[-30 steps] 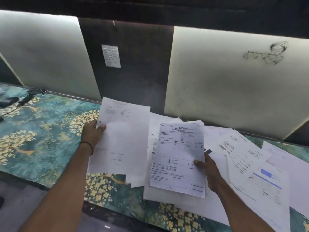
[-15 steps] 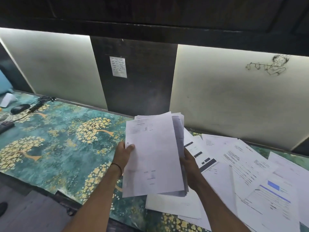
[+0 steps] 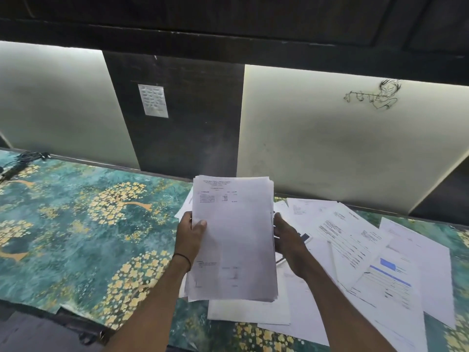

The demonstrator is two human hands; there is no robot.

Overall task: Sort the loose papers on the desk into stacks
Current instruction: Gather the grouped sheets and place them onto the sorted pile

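left hand (image 3: 190, 235) thumb on paper stack (image 3: 236, 237) | right hand (image 3: 289, 240) clasps its edge

Overhead, a dark overhang (image 3: 228, 29), with light spilling from under it. Behind the desk, a pale matt wall panel (image 3: 50, 102) at left and a second pale panel (image 3: 330, 148) at right, split by a dark upright board (image 3: 182, 138). Taped to that board, a small white printed note (image 3: 153, 100). High on the right panel, a black line drawing of a flute player (image 3: 373, 95). Below, a teal desk cover patterned with golden flowering trees (image 3: 76, 224); at its far-left edge, a black cable (image 3: 28, 158).
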